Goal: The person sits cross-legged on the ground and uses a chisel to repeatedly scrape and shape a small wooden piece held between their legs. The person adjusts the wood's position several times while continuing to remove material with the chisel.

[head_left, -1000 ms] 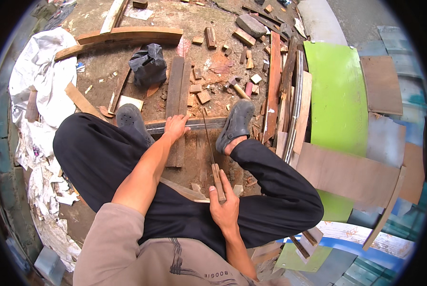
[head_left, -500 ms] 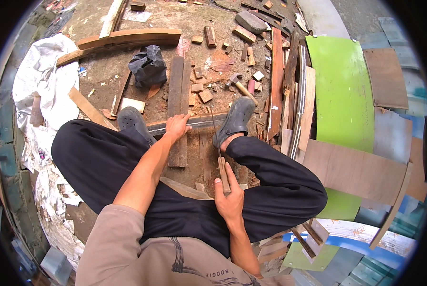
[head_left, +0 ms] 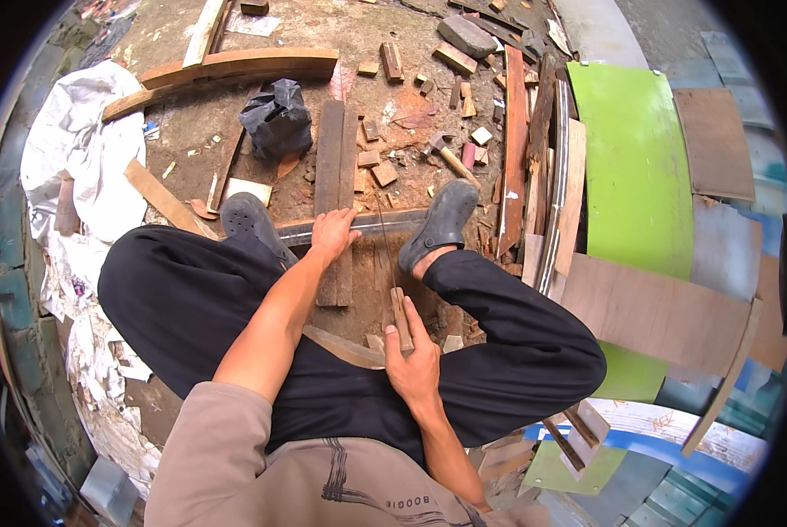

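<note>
My left hand (head_left: 332, 234) presses down on two long dark wooden planks (head_left: 331, 158) lying side by side, its fingers closed over them. Under the planks runs a crosswise strip of wood with a dark edge (head_left: 393, 221), between my shoes. My right hand (head_left: 413, 364) is wrapped round the wooden handle of a thin-bladed saw (head_left: 401, 318). Seen nearly edge-on, the blade points away from me, to the right of the planks. Whether its teeth touch wood I cannot tell.
Beyond my right shoe (head_left: 442, 227) lies a hammer (head_left: 453, 161) among several wood offcuts. A black plastic bag (head_left: 276, 121) stands beyond my left shoe. White sacking (head_left: 77, 149) is at far left; boards and a green panel (head_left: 632, 167) line the right.
My right hand and the saw have shifted a little left, with the blade nearer the planks. My left hand stays on the planks.
</note>
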Motion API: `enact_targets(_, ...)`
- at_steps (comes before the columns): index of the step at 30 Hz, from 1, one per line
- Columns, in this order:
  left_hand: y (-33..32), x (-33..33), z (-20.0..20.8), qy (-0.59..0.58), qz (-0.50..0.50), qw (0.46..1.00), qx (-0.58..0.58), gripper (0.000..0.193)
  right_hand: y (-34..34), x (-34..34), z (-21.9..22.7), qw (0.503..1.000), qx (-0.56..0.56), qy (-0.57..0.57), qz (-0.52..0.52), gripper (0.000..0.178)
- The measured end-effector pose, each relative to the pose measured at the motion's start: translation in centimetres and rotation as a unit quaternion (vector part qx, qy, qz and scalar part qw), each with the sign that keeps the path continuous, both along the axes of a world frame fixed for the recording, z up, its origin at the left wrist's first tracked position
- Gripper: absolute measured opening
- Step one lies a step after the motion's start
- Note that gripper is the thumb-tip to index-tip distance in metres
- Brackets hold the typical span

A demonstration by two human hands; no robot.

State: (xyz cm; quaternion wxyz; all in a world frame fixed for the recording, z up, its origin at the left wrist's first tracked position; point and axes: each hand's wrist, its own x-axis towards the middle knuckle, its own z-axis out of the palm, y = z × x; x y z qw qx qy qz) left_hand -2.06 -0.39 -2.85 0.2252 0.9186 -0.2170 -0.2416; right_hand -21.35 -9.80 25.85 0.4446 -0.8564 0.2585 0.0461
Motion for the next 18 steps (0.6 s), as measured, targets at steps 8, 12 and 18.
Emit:
enact_targets(8,-0.4,0.9,0.3,0.018,-0.018,0.999,-0.021,0.06,1.6,1.0,1.3,0.997,0.025,0.068,-0.02,0.055)
enact_targets(12,-1.1,1.4,0.0,-0.003,-0.04,0.994,-0.102,0.059,2.4,0.4,0.0,0.999,-0.031,-0.026,0.01,0.056)
enact_targets(18,-1.5,1.1,0.9,-0.02,-0.04,0.988,-0.149,0.054,2.5,0.2,0.5,1.0,-0.017,0.012,-0.002,0.057)
